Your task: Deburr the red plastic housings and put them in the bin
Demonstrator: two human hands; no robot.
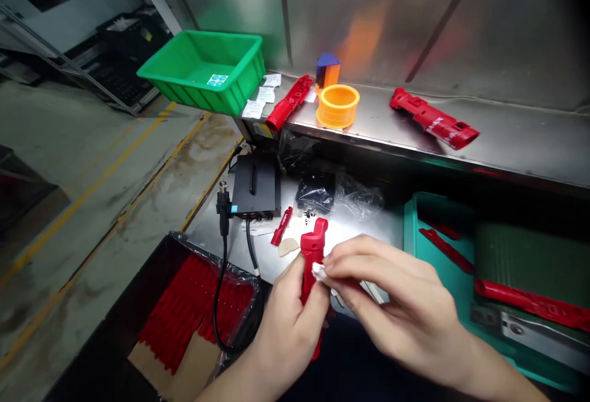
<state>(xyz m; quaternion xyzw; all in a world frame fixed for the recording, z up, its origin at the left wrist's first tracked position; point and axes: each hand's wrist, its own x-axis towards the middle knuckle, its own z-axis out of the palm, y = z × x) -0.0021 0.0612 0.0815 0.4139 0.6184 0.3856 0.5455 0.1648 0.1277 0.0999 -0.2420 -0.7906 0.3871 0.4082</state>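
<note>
My left hand [290, 322] is wrapped round a red plastic housing part [312, 253] and holds it upright over the steel bench. My right hand [396, 303] pinches a small white piece [318, 271] between thumb and forefinger and presses it against the side of the red part. A small red piece [281, 226] and a beige scrap [288, 246] lie on the bench just behind the held part.
A black-lined box of red parts [193, 303] sits at lower left, with a black device [256, 187] and cable behind it. On the upper shelf stand a green bin [207, 70], an orange ring [338, 106] and two red housings [433, 119]. A teal tray [415, 230] is at right.
</note>
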